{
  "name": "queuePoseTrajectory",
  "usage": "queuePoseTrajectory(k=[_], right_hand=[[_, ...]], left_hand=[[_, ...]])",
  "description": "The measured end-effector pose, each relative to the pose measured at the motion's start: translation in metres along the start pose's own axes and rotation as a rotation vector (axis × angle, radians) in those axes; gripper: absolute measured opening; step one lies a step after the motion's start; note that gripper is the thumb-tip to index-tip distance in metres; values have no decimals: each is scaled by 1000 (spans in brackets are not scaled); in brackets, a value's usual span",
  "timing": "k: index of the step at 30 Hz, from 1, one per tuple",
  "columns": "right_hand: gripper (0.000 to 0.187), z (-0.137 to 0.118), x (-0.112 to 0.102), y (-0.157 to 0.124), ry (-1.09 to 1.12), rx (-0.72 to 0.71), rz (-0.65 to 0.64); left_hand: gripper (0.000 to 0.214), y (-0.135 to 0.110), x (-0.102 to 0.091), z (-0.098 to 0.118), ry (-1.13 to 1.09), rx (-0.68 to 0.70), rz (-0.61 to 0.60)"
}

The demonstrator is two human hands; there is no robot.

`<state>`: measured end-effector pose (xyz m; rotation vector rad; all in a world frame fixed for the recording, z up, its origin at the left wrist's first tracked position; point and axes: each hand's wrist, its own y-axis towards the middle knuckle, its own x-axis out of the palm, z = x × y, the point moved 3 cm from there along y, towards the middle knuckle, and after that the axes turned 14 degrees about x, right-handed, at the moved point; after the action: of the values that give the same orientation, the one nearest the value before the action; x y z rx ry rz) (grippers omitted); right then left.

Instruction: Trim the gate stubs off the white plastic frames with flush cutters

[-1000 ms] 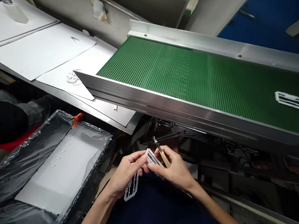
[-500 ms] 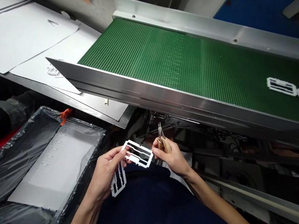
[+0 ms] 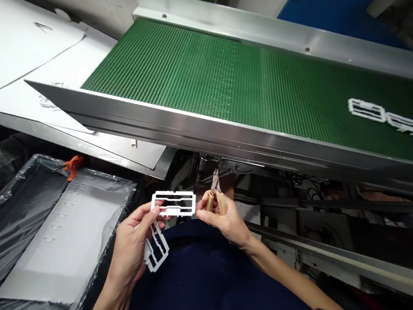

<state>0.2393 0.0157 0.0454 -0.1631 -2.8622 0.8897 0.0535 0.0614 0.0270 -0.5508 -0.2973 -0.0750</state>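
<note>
Two white plastic frames are in my left hand (image 3: 134, 240). The upper plastic frame (image 3: 175, 211) is pinched by one end between thumb and fingers and extends to the right. A lower plastic frame (image 3: 161, 247) hangs slanted beneath the same fingers. My right hand (image 3: 227, 220) is wrapped round a pair of side cutters (image 3: 215, 186) with tan handles, their jaws pointing up and away from me. The thumb and forefinger of that hand are close to the right end of the upper frame; whether they touch it I cannot tell.
A green conveyor belt (image 3: 220, 79) with metal side walls crosses ahead, bearing white frames (image 3: 367, 109) at right. To the left is a black-lined bin (image 3: 120, 184) holding a grey-white sheet (image 3: 49, 252) and an orange clip (image 3: 73, 165). White sheets (image 3: 8, 48) cover the table behind.
The upper frame has turned to lie nearly level. The view has shifted right, so the belt and bin appear further left, and more white frames show on the belt.
</note>
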Motion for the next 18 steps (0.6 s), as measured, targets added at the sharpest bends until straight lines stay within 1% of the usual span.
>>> queuePoseTrajectory(k=[2,4,6,8,11,18], right_hand=[[25,1,6,0,35,-15,49],[23,2,10,0,18,-47,124],[21,1,12,2,-23,-89,211],[20,-1,11,4,-45,-129,263],[20,-2,8,8,-51,-158,259],[22,-3,3,11,-52,-131,216]], left_hand=[[35,-1,1,-1,-4,-9,20],[35,-2,3,-3,-6,-29,17],[33,-3,6,-4,-2,-42,-5],[33,-4,9,-3,3,-39,-41],[35,-4,12,0,7,-23,-70],[33,-3,13,5,-17,-33,-91]])
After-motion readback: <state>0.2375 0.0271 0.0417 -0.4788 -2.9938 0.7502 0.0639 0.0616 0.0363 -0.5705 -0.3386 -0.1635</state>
